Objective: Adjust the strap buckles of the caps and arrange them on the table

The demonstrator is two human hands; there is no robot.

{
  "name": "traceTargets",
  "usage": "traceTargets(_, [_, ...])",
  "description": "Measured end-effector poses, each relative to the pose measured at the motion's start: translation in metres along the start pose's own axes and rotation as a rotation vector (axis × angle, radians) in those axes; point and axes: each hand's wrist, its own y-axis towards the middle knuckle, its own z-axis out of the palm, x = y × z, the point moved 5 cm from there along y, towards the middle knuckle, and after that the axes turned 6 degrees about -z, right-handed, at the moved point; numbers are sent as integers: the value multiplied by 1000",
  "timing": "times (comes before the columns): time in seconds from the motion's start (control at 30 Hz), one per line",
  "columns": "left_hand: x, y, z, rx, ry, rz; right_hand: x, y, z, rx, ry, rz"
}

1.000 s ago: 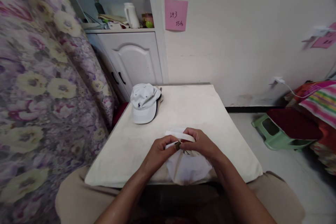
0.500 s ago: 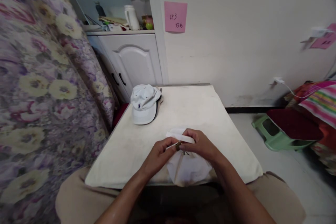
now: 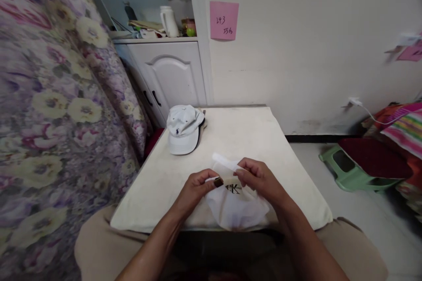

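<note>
Holding the white fabric item at the near edge of the worktop. Left hand: fingers clamped on the dark metallic buckle. Right hand: fingers pinched together on the white strap, contact partly hidden. Risk: strap looks thin and smooth, so a weak pinch could let it slip. Uneven pull could twist it or crease the soft fabric. Item is right by the edge; a downward tug could drag it off.
</note>
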Motion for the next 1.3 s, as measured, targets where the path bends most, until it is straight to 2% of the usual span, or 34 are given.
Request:
traceTargets(0.13, [0, 1, -4, 0, 11, 47, 18, -9, -3, -8, 11, -14])
traceTargets(0.3, [5, 2, -13, 6, 14, 73, 43, -24, -5, -147, -88, -93])
traceTargets(0.47, [2, -2, -15, 132, 2, 166, 58, -40, -4, -191, -128, -130])
traceTargets(0.57, [-5, -7, -9, 229, -27, 196, 59, -44, 1, -171, -157, -153])
traceTargets(0.67, [-9, -10, -3, 268, -15, 171, 54, -41, 8, -135, -196, -133])
traceTargets(0.9, [-2, -8, -3, 227, 18, 136, 49, -40, 16, -148, -262, -69])
traceTargets(1.2, [2, -6, -2, 218, 33, 101, 49, -36, 19, -126, -398, -162])
traceTargets(1.3, [1, -7, -1, 222, 18, 104, 54, -35, 20, -142, -443, -244])
